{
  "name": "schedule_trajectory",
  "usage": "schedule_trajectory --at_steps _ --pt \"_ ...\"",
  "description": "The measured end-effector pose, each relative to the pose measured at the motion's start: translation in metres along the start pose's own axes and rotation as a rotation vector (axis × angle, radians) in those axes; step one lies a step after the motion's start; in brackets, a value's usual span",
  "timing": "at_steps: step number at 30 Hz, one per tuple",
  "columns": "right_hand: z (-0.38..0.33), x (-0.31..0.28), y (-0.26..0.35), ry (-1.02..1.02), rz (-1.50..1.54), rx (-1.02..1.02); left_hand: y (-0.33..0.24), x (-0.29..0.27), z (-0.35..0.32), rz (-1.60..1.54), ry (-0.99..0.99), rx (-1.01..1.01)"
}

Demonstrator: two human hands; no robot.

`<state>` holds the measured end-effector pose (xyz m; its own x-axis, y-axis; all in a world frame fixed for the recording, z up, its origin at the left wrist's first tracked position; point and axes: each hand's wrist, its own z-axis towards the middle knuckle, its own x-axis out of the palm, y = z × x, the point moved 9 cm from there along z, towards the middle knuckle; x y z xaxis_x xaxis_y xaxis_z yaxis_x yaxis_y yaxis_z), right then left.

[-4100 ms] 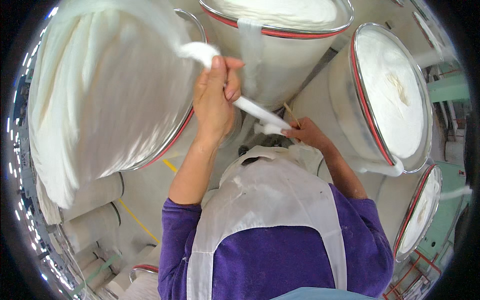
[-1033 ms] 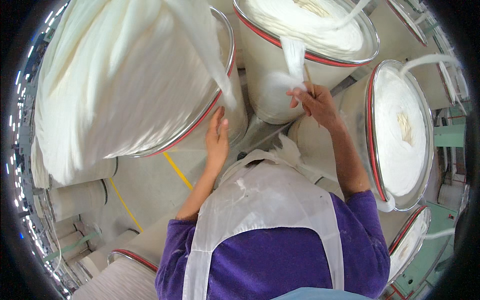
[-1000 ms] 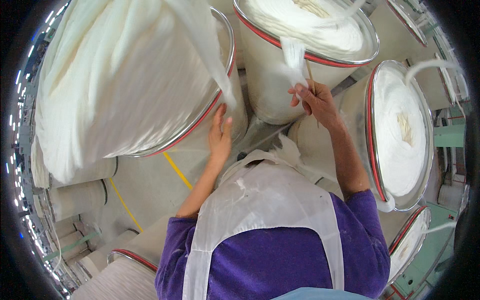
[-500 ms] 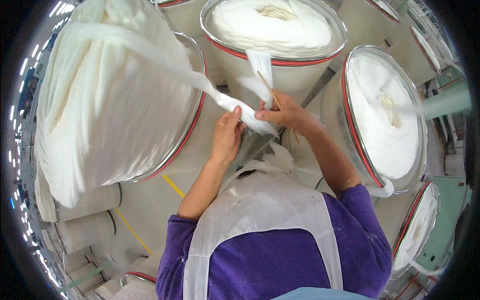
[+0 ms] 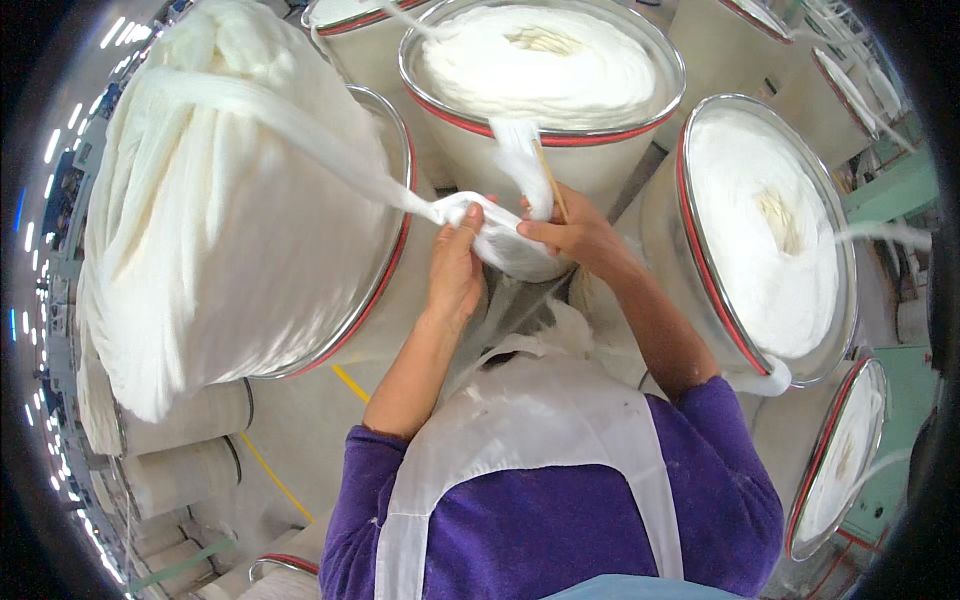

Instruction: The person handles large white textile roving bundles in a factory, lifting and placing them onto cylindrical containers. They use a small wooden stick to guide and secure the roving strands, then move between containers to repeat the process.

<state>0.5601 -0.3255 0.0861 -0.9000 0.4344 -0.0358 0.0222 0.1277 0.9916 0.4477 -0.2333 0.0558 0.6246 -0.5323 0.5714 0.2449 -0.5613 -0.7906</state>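
Note:
A long white sliver of fibre (image 5: 290,130) runs from the heaped can at left to my hands. My left hand (image 5: 457,268) pinches it between thumb and fingers. Just beyond the pinch, the sliver spreads into a wide, thin web (image 5: 520,255) that reaches my right hand (image 5: 580,235). My right thumb and fingers close on the web's edge. A thin wooden stick (image 5: 552,182) also sits in the right hand, pointing up and away. A second sliver (image 5: 520,155) hangs over the rim of the back can down to the right fingers, which partly hide its end.
The left can (image 5: 385,250) is piled high with fibre. Behind my hands stands the back can (image 5: 540,125), with coiled sliver inside; another full can (image 5: 700,250) is at right. Loose fluff (image 5: 550,335) clings to my white apron (image 5: 540,410). Yellow lines (image 5: 270,470) mark the floor.
The sliver between my hands has opened from a narrow, tapering band into a broad web. The stick has tilted more upright, and the second sliver's loose flap at the right hand no longer sticks out leftward.

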Motion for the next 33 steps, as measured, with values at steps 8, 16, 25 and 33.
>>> schedule_trajectory --at_steps 8,16,25,33 --pt "-0.009 -0.009 0.022 -0.065 -0.043 -0.049 -0.047 -0.009 0.013 0.015 -0.096 0.263" --pt "0.004 0.001 0.018 0.007 -0.035 -0.047 -0.058 0.069 -0.012 0.16 0.243 0.401" --pt "-0.015 -0.044 0.044 -0.469 0.089 -0.195 -0.072 0.063 0.001 0.034 0.092 0.396" --pt "-0.011 -0.002 0.16 0.03 -0.064 -0.555 -0.06 0.078 0.0 0.192 0.225 0.186"
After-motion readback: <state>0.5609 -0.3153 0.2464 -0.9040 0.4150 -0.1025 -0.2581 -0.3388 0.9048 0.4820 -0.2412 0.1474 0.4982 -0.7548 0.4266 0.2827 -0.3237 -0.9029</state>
